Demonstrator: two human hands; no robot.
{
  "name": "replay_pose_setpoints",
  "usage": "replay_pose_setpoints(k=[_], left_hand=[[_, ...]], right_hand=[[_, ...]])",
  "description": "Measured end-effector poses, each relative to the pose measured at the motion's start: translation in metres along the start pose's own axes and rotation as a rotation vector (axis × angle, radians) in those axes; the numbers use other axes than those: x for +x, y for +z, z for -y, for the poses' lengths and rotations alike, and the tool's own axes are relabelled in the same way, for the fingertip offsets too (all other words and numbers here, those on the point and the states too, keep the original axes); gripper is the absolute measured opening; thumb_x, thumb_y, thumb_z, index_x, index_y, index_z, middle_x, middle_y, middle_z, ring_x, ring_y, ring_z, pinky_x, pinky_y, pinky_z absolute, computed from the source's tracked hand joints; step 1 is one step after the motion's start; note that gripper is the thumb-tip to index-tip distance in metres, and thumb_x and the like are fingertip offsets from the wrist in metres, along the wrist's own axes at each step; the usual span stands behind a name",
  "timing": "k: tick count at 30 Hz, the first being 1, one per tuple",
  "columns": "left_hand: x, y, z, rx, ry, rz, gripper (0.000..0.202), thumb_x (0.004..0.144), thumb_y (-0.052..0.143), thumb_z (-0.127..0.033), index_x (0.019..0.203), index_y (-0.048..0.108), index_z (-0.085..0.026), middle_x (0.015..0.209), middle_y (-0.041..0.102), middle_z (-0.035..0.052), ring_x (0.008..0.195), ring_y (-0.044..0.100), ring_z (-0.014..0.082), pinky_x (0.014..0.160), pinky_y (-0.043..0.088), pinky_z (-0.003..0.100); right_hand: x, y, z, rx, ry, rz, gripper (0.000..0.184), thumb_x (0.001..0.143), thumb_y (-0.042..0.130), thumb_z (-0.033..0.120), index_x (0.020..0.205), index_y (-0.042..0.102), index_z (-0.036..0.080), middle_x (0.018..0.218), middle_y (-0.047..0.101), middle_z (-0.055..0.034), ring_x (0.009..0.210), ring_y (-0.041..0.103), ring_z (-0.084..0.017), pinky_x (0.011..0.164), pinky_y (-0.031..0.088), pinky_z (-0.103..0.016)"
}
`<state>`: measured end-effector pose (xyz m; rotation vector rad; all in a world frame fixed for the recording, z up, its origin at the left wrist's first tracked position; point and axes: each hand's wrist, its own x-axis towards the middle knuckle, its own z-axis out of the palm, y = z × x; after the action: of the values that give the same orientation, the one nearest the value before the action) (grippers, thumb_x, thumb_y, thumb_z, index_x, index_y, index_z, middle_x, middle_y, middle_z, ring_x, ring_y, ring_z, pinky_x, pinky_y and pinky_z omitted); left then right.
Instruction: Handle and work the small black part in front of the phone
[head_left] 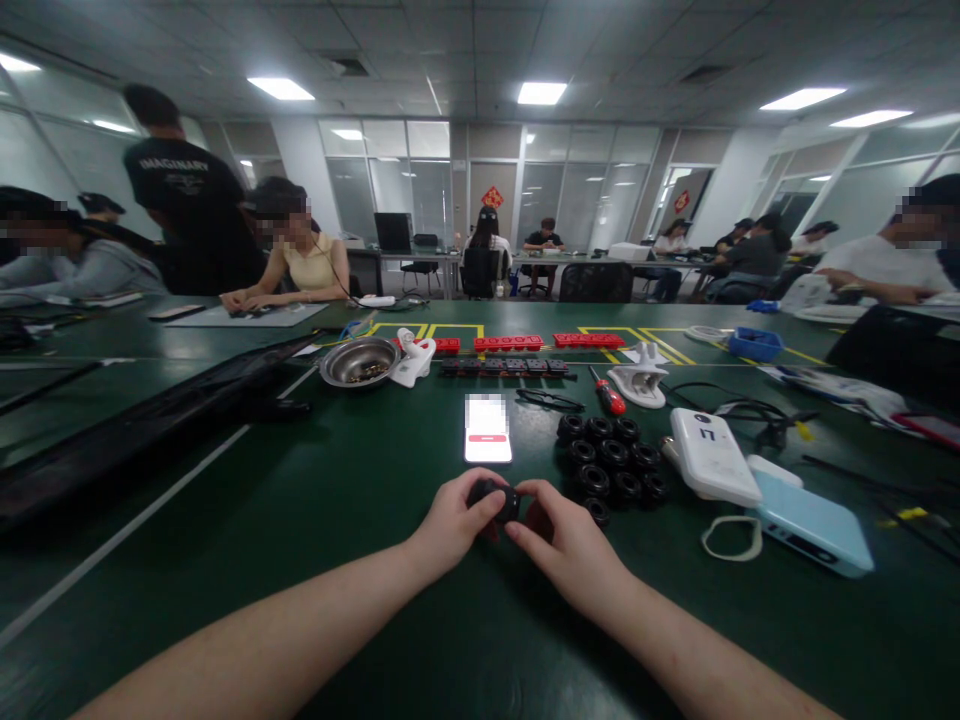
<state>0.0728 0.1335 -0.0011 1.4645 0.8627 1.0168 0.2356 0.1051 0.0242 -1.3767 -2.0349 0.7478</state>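
My left hand (pixel 455 522) and my right hand (pixel 564 540) meet over the green table (pixel 337 520), both pinched on a small black toy wheel (pixel 496 498). Something red shows under my right fingers, but I cannot make it out. Just right of my hands lies a cluster of several black wheels (pixel 611 455). A lit phone (pixel 487 428) lies flat right beyond my hands.
Farther back are a metal bowl (pixel 360 361), red bricks (pixel 508 343), a row of black parts (pixel 504 368), a red screwdriver (pixel 607 392) and white clips (pixel 639 380). A white device (pixel 712 455) and a light-blue box (pixel 814 522) lie right. Several people sit around.
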Motion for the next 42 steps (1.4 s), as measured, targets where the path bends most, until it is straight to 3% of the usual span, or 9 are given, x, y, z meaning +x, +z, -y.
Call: replay_pose_setpoints(k=[7,10,17,21,24,28,34,39,42], left_hand=[[-0.0040,0.0019,-0.0007,0.069,0.052,0.018,0.029,0.073,0.054,-0.038,0.092,0.051,-0.016,0.078,0.053,0.0013,0.058,0.053,0.0117,0.050,0.044,0.023],[-0.0021,0.0018,0.0012,0.036,0.018,0.036,0.030,0.074,0.051,-0.039,0.092,0.051,-0.015,0.076,0.053,0.0015,0.055,0.053,0.0114,0.049,0.044,0.023],[-0.0019,0.0016,-0.0071,0.046,0.005,-0.005,0.028,0.073,0.053,-0.039,0.087,0.052,-0.014,0.074,0.052,0.0006,0.058,0.053,0.0119,0.050,0.045,0.023],[-0.0029,0.0025,-0.0074,0.024,0.017,-0.053,0.028,0.073,0.052,-0.039,0.087,0.051,-0.015,0.079,0.051,0.0017,0.062,0.053,0.0130,0.052,0.046,0.024],[-0.0020,0.0025,-0.0034,0.004,-0.002,-0.012,0.029,0.073,0.053,-0.038,0.090,0.051,-0.015,0.078,0.052,0.0015,0.061,0.053,0.0126,0.052,0.046,0.025],[-0.0001,0.0020,0.0004,-0.062,-0.060,0.012,0.032,0.073,0.051,-0.042,0.091,0.049,-0.015,0.072,0.053,0.0001,0.052,0.053,0.0110,0.048,0.045,0.024],[-0.0012,0.0021,-0.0037,-0.015,-0.011,-0.024,0.028,0.074,0.052,-0.038,0.088,0.050,-0.015,0.073,0.051,0.0000,0.054,0.052,0.0106,0.049,0.044,0.023],[-0.0046,0.0025,-0.0048,0.056,0.027,0.009,0.028,0.073,0.054,-0.037,0.091,0.051,-0.016,0.079,0.052,0.0013,0.063,0.054,0.0126,0.053,0.045,0.024],[-0.0033,0.0023,-0.0010,0.026,-0.013,0.039,0.031,0.074,0.052,-0.040,0.092,0.050,-0.016,0.078,0.052,0.0009,0.058,0.054,0.0115,0.051,0.045,0.023]], right_hand=[[0.0003,0.0004,-0.0016,0.031,-0.028,0.053,0.027,0.085,0.035,0.036,0.074,0.052,0.018,0.066,0.054,-0.0002,0.060,0.050,-0.013,0.053,0.035,-0.023],[0.0003,0.0009,-0.0017,0.028,-0.028,0.042,0.015,0.081,0.045,0.031,0.084,0.052,0.018,0.068,0.055,0.0000,0.061,0.050,-0.014,0.054,0.036,-0.023],[-0.0012,0.0015,-0.0013,-0.003,0.022,-0.001,0.028,0.076,0.052,0.035,0.100,0.046,0.021,0.069,0.054,0.0014,0.061,0.051,-0.014,0.054,0.036,-0.024],[0.0012,0.0006,-0.0028,0.018,0.015,0.014,0.025,0.085,0.036,0.038,0.081,0.052,0.019,0.067,0.055,0.0002,0.061,0.051,-0.013,0.054,0.036,-0.024],[0.0026,0.0007,-0.0040,0.020,-0.017,0.035,0.027,0.085,0.036,0.035,0.071,0.051,0.018,0.065,0.054,0.0003,0.059,0.050,-0.013,0.053,0.035,-0.023],[0.0028,0.0023,-0.0047,0.009,-0.014,-0.001,0.013,0.078,0.049,0.028,0.087,0.051,0.018,0.068,0.055,0.0005,0.060,0.050,-0.013,0.054,0.036,-0.023],[0.0002,0.0019,-0.0027,0.011,0.014,0.005,0.027,0.078,0.050,0.033,0.101,0.046,0.020,0.069,0.055,0.0007,0.060,0.051,-0.014,0.053,0.036,-0.024],[0.0017,0.0000,-0.0039,0.028,-0.015,0.025,0.027,0.085,0.036,0.037,0.076,0.052,0.018,0.065,0.054,0.0003,0.060,0.050,-0.013,0.053,0.036,-0.023],[0.0030,0.0006,-0.0041,0.014,-0.021,0.017,0.020,0.082,0.043,0.034,0.075,0.052,0.018,0.063,0.052,0.0011,0.058,0.049,-0.013,0.052,0.035,-0.023]])
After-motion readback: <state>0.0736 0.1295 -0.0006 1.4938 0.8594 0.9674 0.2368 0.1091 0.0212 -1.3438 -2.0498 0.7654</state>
